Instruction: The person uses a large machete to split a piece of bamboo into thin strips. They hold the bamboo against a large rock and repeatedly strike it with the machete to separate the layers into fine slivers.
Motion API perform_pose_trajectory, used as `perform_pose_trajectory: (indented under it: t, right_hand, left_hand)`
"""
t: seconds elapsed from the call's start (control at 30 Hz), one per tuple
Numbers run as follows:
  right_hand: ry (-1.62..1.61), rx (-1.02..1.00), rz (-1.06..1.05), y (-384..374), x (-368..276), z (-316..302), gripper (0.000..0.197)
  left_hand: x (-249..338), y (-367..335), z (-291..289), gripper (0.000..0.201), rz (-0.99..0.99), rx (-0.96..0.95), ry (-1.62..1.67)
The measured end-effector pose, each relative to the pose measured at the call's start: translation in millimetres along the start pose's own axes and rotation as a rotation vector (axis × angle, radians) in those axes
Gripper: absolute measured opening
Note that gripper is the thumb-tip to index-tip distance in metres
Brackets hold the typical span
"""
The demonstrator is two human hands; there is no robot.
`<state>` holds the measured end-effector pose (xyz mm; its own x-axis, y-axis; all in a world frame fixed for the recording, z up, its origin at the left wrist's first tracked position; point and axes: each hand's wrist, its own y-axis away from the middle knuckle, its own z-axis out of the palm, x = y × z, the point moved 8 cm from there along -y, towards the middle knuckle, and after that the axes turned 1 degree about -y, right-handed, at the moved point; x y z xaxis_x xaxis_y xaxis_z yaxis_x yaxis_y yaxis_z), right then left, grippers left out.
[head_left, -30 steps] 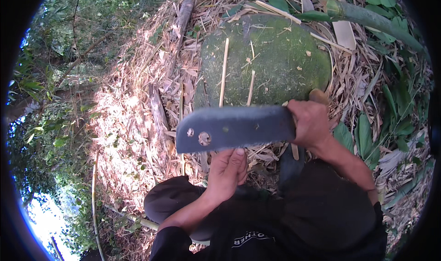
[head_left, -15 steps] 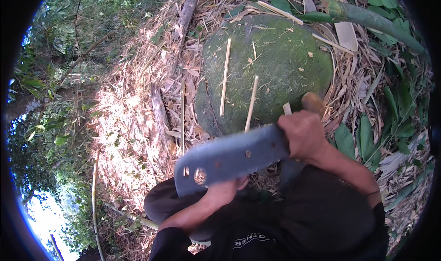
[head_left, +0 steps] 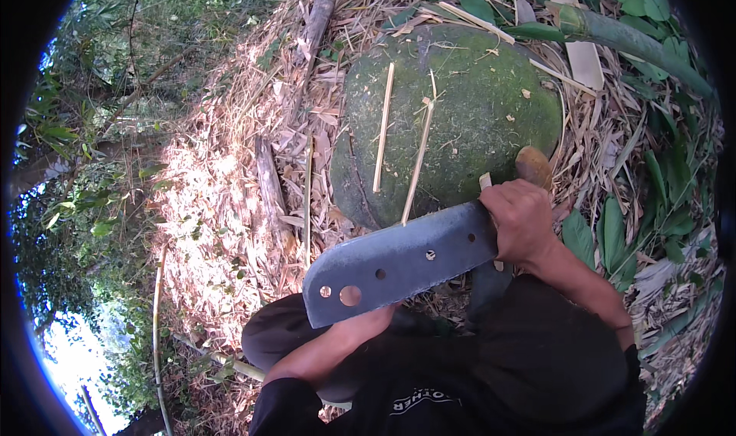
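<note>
In front of me sits the mossy boulder point(head_left: 468, 137), the broadest thing here, its top sprinkled with fibres and chips. Nearer my lap is the broad blade point(head_left: 399, 263), slanting across the boulder's near edge with its tip low on my left. My right hand point(head_left: 523, 215) is closed around its wooden handle point(head_left: 535, 167). My left hand point(head_left: 374, 321) is mostly behind the blade, so I cannot tell what its fingers hold. The working strip point(head_left: 418, 160) slopes down the boulder and disappears behind the blade; I judge it partway worked, with the remainder hidden. The loose strip point(head_left: 384, 129) lies apart on the stone, untouched by either hand; whether it is finished I cannot tell.

Compared with a second ago, the blade tilts more and sits lower, covering fingers that showed then, and the working strip's upper end reaches farther up the boulder.
</note>
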<state>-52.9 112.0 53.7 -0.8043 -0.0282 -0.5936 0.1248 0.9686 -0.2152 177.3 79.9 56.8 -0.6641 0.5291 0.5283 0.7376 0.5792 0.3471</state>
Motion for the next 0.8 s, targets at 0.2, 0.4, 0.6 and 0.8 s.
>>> perform_pose_trajectory:
  t: [0.2,0.4,0.6,0.8]
  right_hand:
    - [0.153,0.064,0.224,7.4,49.2,-14.6,0.025]
    - [0.078,0.060,0.230,17.3,40.8,-24.0,0.040]
    - [-0.097,-0.108,-0.081,0.9,-19.8,12.9,0.024]
    - [-0.037,-0.038,0.046,-4.1,9.4,6.0,0.030]
  left_hand:
    - [20.5,-14.0,14.7,0.036,-0.319,-0.050,1.563]
    - [37.2,-29.3,10.1,0.035,-0.400,-0.122,1.516]
    - [5.6,-9.6,40.6,0.014,-0.319,-0.159,1.164]
    - [15.4,-12.9,46.0,0.015,-0.483,-0.176,1.704]
